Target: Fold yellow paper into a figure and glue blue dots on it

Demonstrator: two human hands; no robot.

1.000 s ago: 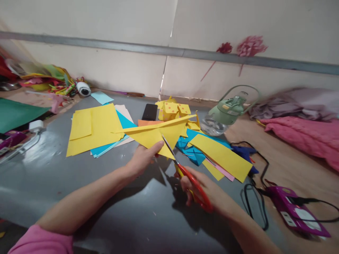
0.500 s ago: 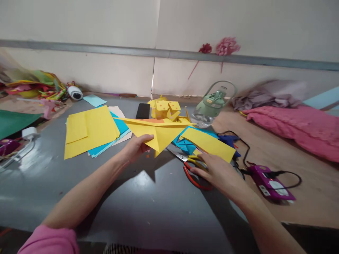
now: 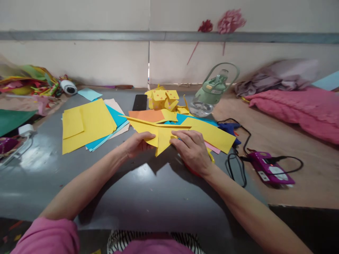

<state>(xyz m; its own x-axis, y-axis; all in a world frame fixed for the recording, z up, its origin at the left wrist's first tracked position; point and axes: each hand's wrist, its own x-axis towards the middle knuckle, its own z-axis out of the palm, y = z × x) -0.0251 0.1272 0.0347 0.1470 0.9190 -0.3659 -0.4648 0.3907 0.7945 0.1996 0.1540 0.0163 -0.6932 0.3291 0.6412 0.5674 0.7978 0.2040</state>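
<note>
I have two hands on one piece of folded yellow paper with a pointed lower end [image 3: 164, 137], which is in front of me above the glossy grey tabletop [image 3: 148, 201]. My left hand [image 3: 139, 143] pinches its left part, thumb on top. My right hand [image 3: 193, 150] curls narrow with fingertips against its right part; the thumb is hidden, so I cannot tell whether it grips. Under and beside that hand is one pair of scissors with a red and a yellow handle loop [image 3: 211, 157], mostly covered.

Just beyond the folded paper I count one flat orange paper piece [image 3: 145, 115], one black rectangular phone [image 3: 140, 102] and one yellow paper model with orange dots [image 3: 161, 99]. To the left lies one pile of yellow paper sheets [image 3: 92, 123], a smaller piece on top, overlapping blue paper sheets [image 3: 116, 117] whose number I cannot tell. One long yellow paper strip [image 3: 215, 134] lies to the right. I see one pale green bottle with a loop handle and clear base [image 3: 212, 91], one purple power strip [image 3: 262, 168], and two flowers, one dark red [image 3: 205, 25] and one pink [image 3: 231, 21], at the wall.

The bottle bears one small yellowish label [image 3: 209, 87] with marks beside it, all too small to read; I can make out no brand.
</note>
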